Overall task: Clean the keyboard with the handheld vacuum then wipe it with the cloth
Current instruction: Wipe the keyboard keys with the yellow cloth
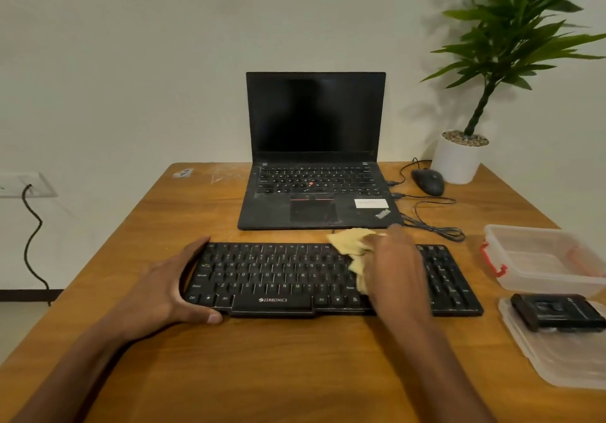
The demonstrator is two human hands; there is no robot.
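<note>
Nearest the camera, two bare forearms reaching in over the wooden counter (269, 367). Left hand (165, 286) cupped around the left end of the black keyboard (285, 280), thumb along the front edge by the Ctrl key, fingers (196, 246) curled over the back corner, clamped on the keyboard's end. Right hand (395, 271) palm-down on the keyboard's right-of-centre section, fingers together and pressed flat onto a crumpled yellow cloth (352, 248), pinning it against the keys. Cloth spilling out from under the fingertips toward the left and over the keyboard's back edge, touching the counter just in front of the laptop (314, 147). Keyboard lying flat, parallel to the counter's front edge, printed "ZEBRONICS" in white on the tab below the space bar; white key letters legible, Ctrl, Alt and Shift among them. Open black laptop behind, screen dark, "ThinkPad" logo at the palm rest's right corner, beside a white sticker whose writing is too small to read. Black mouse (428, 181) with cable to the laptop's right, near a white pot holding a green plant (511, 35). At the right edge, a clear plastic box (541, 258) with red clips, and nearer, a flat clear lid (557, 362) carrying a dark handheld vacuum (557, 312), markings unreadable.
</note>
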